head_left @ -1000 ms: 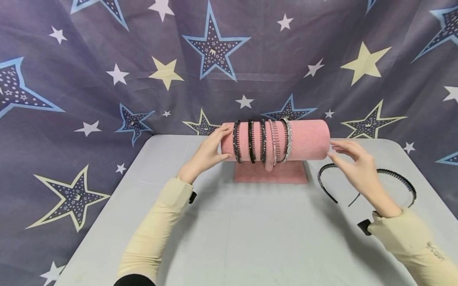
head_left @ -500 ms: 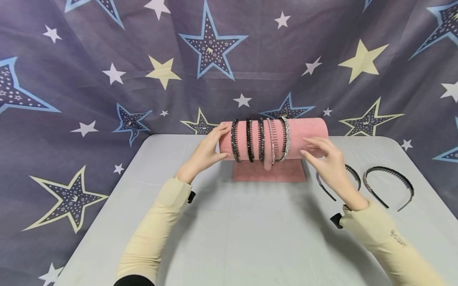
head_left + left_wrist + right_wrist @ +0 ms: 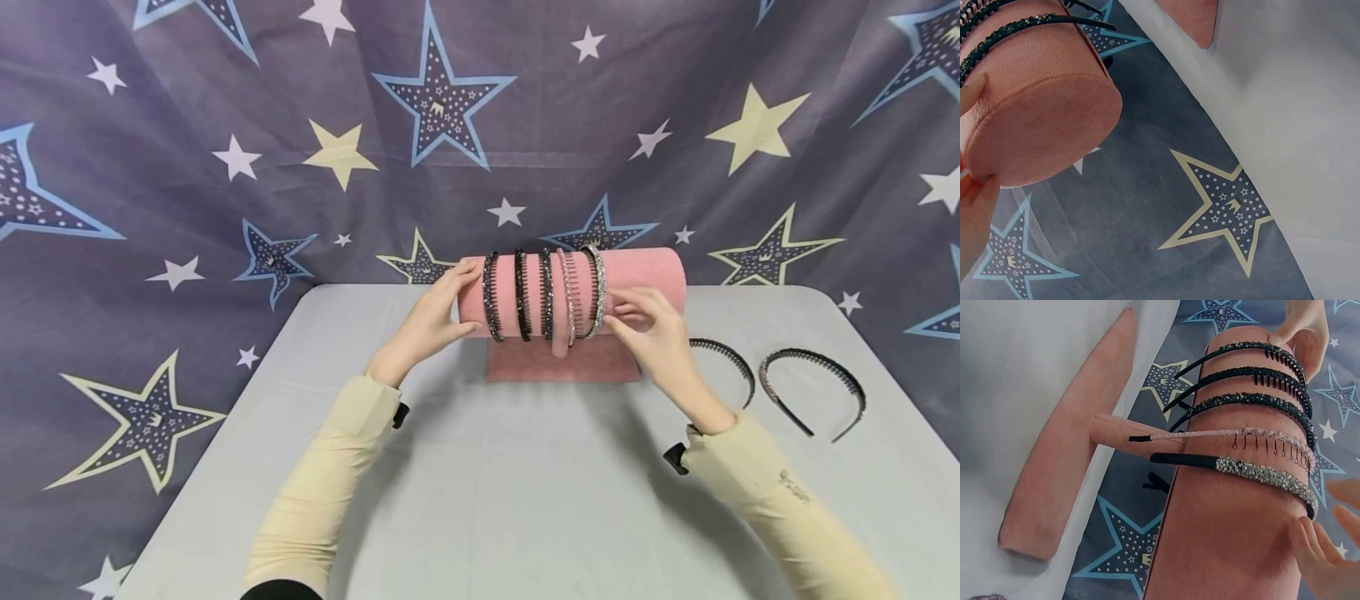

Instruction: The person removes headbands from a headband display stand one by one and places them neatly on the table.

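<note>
A pink velvety headband stand has a horizontal roll on a flat base. Several sparkly headbands circle it, dark ones on the left, then a pale pink one and a silver one. My left hand grips the roll's left end, thumb below and fingers above. Close to the silver headband, my right hand has its fingertips at the roll's front. In the right wrist view its fingers look fairly straight, just beside the silver headband's end.
Two more dark toothed headbands lie on the white-covered table to the right, one partly behind my right hand and the other farther right. A dark star-patterned cloth hangs behind the table.
My right hand has moved left from the roll's right end to beside the silver headband. My left hand keeps its hold on the left end.
</note>
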Available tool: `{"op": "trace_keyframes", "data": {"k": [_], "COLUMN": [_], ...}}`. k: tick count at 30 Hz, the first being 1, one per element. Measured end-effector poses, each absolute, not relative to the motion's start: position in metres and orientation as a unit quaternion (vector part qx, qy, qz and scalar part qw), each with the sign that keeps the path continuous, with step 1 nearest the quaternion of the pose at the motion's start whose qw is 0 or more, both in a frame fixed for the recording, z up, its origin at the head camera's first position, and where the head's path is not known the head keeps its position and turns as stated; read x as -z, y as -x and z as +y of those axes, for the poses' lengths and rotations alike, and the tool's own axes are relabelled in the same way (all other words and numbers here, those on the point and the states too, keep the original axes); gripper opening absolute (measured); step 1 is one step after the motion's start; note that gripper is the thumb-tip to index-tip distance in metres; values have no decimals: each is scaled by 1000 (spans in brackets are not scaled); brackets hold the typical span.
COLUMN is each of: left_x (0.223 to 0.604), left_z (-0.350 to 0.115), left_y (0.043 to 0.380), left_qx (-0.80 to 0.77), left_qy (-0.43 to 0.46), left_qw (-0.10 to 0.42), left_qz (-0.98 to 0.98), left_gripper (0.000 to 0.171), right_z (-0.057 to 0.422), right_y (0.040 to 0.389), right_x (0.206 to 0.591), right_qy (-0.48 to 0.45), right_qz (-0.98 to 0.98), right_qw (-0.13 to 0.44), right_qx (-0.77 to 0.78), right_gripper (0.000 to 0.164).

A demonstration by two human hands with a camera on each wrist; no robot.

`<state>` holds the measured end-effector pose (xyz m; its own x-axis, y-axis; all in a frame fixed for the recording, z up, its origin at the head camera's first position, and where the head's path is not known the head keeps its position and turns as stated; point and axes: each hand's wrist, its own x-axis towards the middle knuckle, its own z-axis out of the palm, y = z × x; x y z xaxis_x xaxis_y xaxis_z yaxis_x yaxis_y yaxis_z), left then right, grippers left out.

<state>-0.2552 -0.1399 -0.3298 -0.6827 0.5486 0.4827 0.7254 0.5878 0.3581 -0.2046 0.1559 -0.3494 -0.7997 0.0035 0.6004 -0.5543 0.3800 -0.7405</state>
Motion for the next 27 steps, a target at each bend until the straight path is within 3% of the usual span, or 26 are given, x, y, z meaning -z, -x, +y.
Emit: {"op": "trace_keyframes", "data": {"k": [11, 27], "left_x": [332, 331], "left_z": [-140, -139], "left_y": [255, 256], "left_qx": [273, 276], "left_qy": [364, 360], "left_qw": [165, 165], "left_qz": [-875, -876], "left_gripper": [69, 68], "right_z": [136, 139], "right_y": [192, 213], "right_x": [333, 354], "right_qy": [-180, -167], "right_qz": [-793, -805], "right_qw": [276, 289], "right_qx": [-513, -491], "right_gripper": [33, 33]}}
